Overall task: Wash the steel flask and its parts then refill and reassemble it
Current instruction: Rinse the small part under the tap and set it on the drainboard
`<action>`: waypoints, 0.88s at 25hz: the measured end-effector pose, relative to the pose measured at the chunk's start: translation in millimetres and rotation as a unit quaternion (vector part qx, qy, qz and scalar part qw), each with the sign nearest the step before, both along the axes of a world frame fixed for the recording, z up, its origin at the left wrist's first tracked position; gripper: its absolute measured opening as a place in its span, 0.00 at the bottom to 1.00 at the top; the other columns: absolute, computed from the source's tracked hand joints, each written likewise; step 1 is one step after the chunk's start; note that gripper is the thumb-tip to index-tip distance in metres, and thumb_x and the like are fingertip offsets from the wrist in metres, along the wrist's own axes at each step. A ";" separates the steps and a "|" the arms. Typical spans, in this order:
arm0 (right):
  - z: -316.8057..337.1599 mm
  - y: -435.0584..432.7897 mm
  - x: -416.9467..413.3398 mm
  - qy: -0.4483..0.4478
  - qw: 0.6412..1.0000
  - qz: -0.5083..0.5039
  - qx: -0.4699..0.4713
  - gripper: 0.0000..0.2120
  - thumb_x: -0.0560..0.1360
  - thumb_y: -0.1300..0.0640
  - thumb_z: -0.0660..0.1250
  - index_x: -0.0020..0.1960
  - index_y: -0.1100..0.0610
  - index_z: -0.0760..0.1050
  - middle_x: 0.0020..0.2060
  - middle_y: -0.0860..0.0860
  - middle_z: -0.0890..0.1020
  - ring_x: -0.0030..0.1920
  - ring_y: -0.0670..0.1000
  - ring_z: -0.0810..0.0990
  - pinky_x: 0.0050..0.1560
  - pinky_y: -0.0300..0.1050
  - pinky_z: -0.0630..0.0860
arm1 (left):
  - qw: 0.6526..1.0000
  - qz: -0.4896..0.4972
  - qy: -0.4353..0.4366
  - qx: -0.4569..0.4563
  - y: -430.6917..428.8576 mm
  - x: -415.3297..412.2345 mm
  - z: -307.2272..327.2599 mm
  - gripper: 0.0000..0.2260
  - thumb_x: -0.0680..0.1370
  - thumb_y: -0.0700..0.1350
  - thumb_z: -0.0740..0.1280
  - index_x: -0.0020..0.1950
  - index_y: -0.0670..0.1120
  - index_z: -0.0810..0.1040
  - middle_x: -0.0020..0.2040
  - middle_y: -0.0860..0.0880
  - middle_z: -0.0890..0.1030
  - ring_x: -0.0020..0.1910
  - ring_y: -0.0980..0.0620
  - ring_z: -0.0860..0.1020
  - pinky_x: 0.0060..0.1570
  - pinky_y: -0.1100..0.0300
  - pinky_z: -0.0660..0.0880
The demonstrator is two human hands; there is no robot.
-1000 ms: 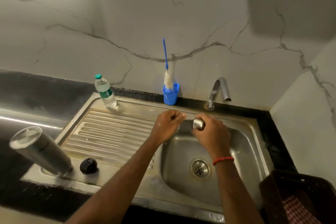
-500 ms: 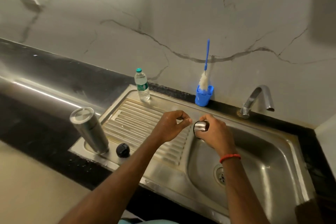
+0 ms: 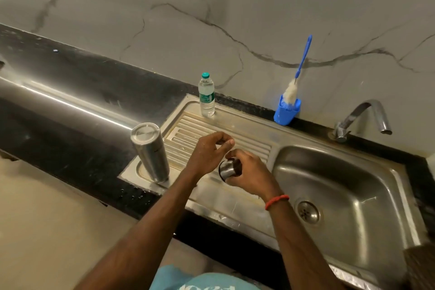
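Steel cylindrical flask (image 3: 150, 153) stands at the ribbed steel drainboard's (image 3: 247, 146) corner. Right hand (image 3: 249, 172) grips its small shiny steel cap (image 3: 227, 170); whether the curled left hand (image 3: 209, 155) holds anything is unclear. Wet, the cap might slip.

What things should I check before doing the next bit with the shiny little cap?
1. Steel cap gripped in the right hand: ok.
2. Left hand free to help: cannot tell; its fingertips are pinched together and anything between them is too small to see.
3. Steel flask standing steady on the draining board, closed end up: ok.
4. Tap off: ok, no water shows.
5. Water bottle for refilling upright and capped: ok.
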State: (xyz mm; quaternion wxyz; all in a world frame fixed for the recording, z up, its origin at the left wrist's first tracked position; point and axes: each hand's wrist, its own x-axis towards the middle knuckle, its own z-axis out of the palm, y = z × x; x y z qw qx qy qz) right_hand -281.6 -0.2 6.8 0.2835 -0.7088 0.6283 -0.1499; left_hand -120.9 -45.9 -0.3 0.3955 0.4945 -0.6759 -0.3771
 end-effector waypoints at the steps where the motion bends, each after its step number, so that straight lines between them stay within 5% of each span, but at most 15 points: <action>1: -7.2 3.3 9.9 0.009 1.000 0.004 0.007 0.29 0.64 0.53 0.78 0.63 0.42 0.74 0.56 0.46 0.77 0.54 0.49 0.78 0.55 0.48 0.78 | 1.000 0.011 0.006 0.009 0.3 7.0 -2.8 0.07 0.81 0.48 0.69 0.50 0.46 0.84 0.46 0.53 0.85 0.48 0.56 0.82 0.52 0.52 0.79; 7: -57.7 25.8 49.3 0.089 0.995 0.018 0.042 0.26 0.69 0.53 0.74 0.64 0.41 0.71 0.55 0.49 0.75 0.57 0.54 0.75 0.55 0.52 0.78 | 0.996 0.037 0.067 0.055 1.0 34.1 -5.9 0.15 0.78 0.59 0.66 0.50 0.50 0.85 0.46 0.49 0.86 0.49 0.48 0.83 0.56 0.43 0.79; 11: -68.7 26.0 58.3 0.118 0.993 0.002 0.021 0.25 0.73 0.57 0.70 0.67 0.42 0.70 0.55 0.49 0.74 0.60 0.54 0.72 0.56 0.50 0.77 | 0.994 0.038 0.075 0.066 4.2 44.1 -8.2 0.10 0.81 0.52 0.66 0.51 0.50 0.86 0.48 0.55 0.87 0.51 0.57 0.83 0.59 0.46 0.79; 22: -78.1 23.0 64.6 0.115 0.993 0.005 0.020 0.29 0.73 0.54 0.71 0.71 0.42 0.66 0.62 0.48 0.73 0.65 0.52 0.69 0.58 0.46 0.75 | 0.986 0.037 0.115 0.111 2.0 51.1 -4.6 0.11 0.80 0.54 0.67 0.49 0.50 0.86 0.47 0.52 0.87 0.52 0.52 0.83 0.62 0.44 0.77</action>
